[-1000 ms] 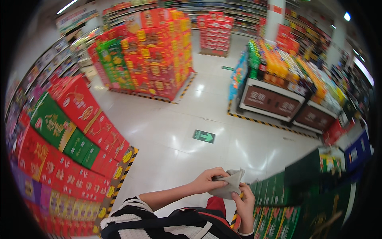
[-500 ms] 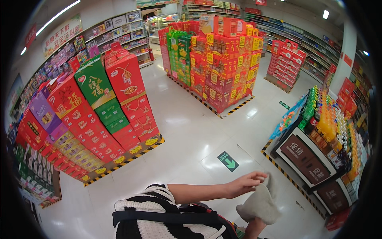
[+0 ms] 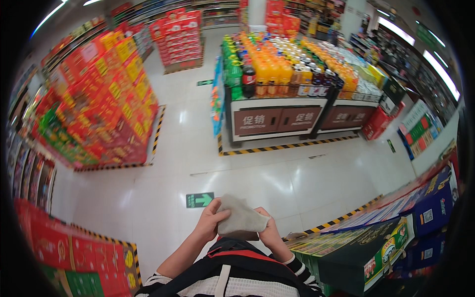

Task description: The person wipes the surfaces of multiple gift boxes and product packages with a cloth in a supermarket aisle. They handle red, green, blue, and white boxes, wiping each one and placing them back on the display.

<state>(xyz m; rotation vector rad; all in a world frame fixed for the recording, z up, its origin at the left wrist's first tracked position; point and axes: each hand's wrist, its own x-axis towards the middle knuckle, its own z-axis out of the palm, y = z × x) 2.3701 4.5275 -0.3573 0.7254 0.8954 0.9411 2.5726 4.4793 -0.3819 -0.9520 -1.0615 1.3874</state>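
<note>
A grey cloth is spread between my two hands in front of my body, over the floor. My left hand is closed on its left edge, with the thumb lying over the fabric. At the cloth's right side, my right hand grips the edge. The fingers behind the fabric are hidden. Both forearms come up from the lower edge in black-and-white knitted sleeves.
Ahead stands a display bin full of drink bottles, edged by striped floor tape. Stacked red gift boxes rise at the left. More red boxes stand at the lower left; dark cartons are close on my right. A green arrow sign marks the floor.
My view has turned to the right, bringing the bottle display to the middle. The cloth, bunched and hanging before, is now spread between both hands in front of me.
</note>
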